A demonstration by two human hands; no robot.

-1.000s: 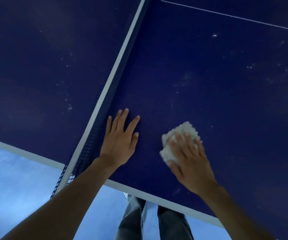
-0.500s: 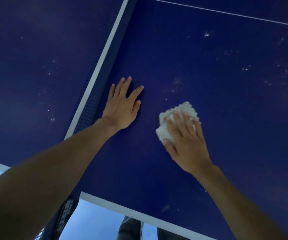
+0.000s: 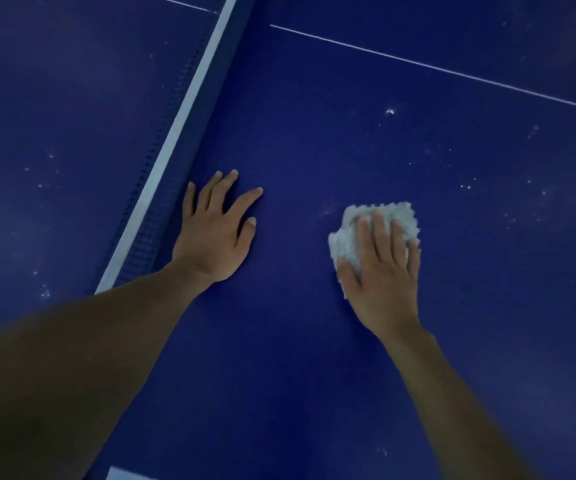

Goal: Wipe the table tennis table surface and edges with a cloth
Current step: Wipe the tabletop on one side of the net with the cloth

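Farther up the table (image 3: 297, 358) both hands have slid. Net (image 3: 172, 133) runs just left of the left hand (image 3: 213, 237), whose fingers lie spread flat. Right hand (image 3: 383, 282) presses the cloth (image 3: 347, 240) beneath near-straight fingers, fluff showing beyond the fingertips; the thumb perhaps hooks its edge.

Two hands (image 3: 215, 237) (image 3: 383, 282), one cloth (image 3: 347, 237), one table (image 3: 314, 358), one net (image 3: 172, 133)

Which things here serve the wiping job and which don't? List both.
In the job: cloth; right hand pressing it; table; white specks on it.
Not in it: net; white line; left hand, resting flat on the table.
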